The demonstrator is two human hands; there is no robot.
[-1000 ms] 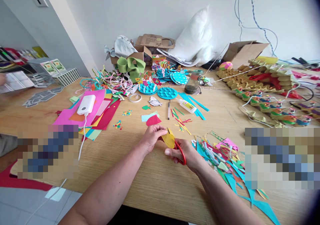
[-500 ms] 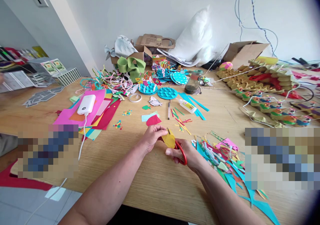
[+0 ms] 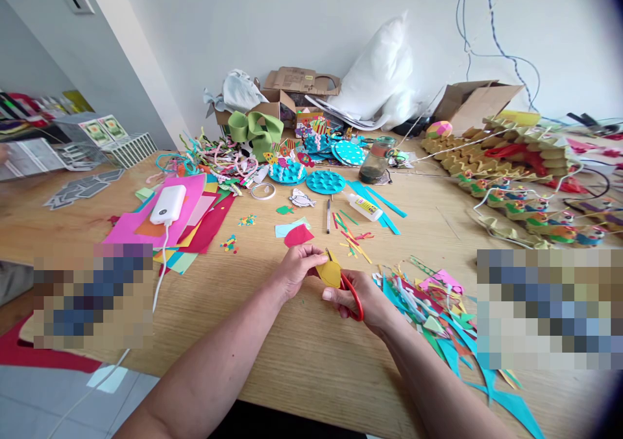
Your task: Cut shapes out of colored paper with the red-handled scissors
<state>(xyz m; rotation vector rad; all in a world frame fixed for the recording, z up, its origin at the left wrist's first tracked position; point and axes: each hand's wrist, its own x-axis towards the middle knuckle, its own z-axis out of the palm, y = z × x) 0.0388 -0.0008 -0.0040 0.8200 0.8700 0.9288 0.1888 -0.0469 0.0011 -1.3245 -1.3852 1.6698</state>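
Note:
My left hand [image 3: 299,267] pinches the left edge of a small piece of yellow paper [image 3: 330,274]. The fingers of my right hand [image 3: 357,296] are wrapped round red-handled scissors [image 3: 354,296], whose dark blade tip shows at the paper's top edge. Most of the blades are hidden behind the paper. Just beyond my hands lie a red paper piece [image 3: 298,234], a light blue strip [image 3: 287,230] and a green paper fish [image 3: 285,210]. Farther back rest a white fish cutout with drawn lines [image 3: 302,198] and a pen [image 3: 328,217].
A glue bottle [image 3: 365,206] lies beyond the thin paper strips. Paper scraps [image 3: 438,309] are heaped at right. A white power bank [image 3: 168,204] with a cable sits on coloured sheets [image 3: 131,221] at left. Blue scalloped discs [image 3: 326,182], a glass jar [image 3: 377,160] and egg cartons [image 3: 525,199] stand farther back.
The yellow paper has shifted and turned very slightly between my hands. Both hands keep nearly the same place and grip.

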